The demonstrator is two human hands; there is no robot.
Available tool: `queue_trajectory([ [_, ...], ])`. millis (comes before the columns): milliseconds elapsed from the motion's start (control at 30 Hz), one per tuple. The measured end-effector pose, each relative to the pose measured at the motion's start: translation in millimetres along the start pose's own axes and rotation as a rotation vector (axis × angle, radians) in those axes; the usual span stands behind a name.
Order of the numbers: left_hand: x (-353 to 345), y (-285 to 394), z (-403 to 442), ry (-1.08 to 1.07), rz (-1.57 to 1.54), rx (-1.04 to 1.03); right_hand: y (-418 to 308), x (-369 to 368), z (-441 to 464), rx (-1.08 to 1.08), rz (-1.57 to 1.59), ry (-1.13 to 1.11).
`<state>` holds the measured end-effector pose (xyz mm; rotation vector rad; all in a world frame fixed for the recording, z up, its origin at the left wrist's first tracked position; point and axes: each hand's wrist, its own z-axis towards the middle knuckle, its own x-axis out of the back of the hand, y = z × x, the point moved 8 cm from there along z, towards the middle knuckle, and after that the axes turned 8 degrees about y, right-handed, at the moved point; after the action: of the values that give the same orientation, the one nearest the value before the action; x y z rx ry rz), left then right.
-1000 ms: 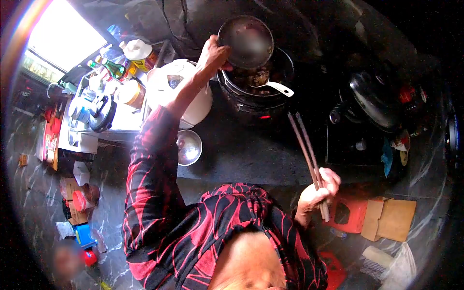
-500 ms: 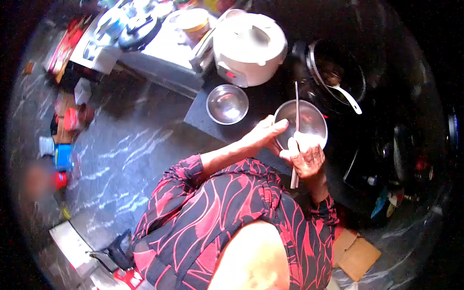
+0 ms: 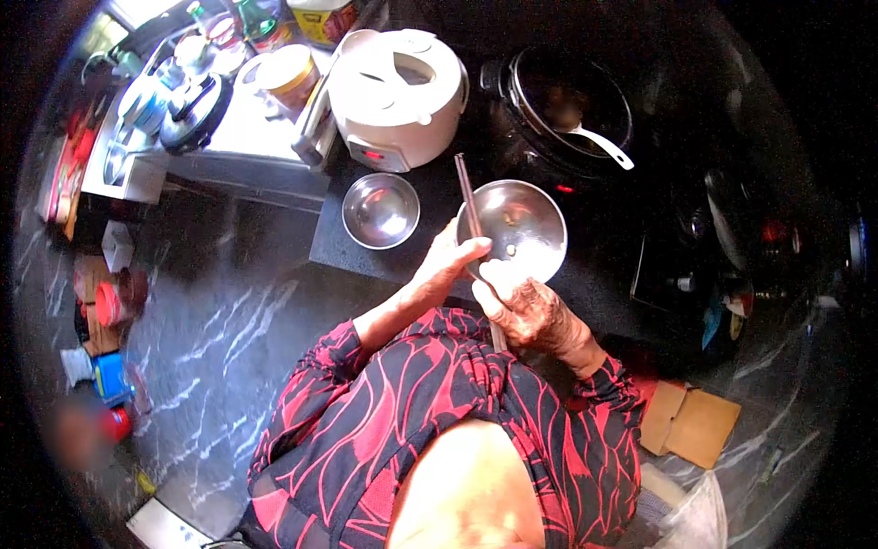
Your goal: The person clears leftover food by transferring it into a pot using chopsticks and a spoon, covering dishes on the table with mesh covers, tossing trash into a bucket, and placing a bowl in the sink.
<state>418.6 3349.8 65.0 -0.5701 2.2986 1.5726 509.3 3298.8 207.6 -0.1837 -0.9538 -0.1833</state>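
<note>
The left hand (image 3: 443,263) pinches the metal bowl (image 3: 535,218) by its left side before the torso (image 3: 402,389), seemingly to steady it, while the right hand (image 3: 540,316) curls at the near rim beside the chopsticks (image 3: 467,192), its exact hold unclear.

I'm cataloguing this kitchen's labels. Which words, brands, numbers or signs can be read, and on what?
No text is readable.
Yellow container: print too blurred.
Green bottle: label too small.
Lidded jar: label too blurred.
Rice cooker: red-lit panel, too small.
Held metal bowl: no lettering visible.
</note>
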Motion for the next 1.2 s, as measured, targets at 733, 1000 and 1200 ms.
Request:
queue_trajectory([
  [733,46.0,-81.3,33.0,0.209,0.245,0.172,275.8,44.7,-32.7,-0.881,-0.452,-0.118],
  [1000,45.7,-77.4,41.6,0.21,0.283,0.144,224.4,70.3,-8.5,-0.588,-0.746,0.091],
  [1200,50.1,-86.2,47.2,0.196,0.208,0.099,191.5,77.3,-13.2,-0.48,-0.753,0.258],
])
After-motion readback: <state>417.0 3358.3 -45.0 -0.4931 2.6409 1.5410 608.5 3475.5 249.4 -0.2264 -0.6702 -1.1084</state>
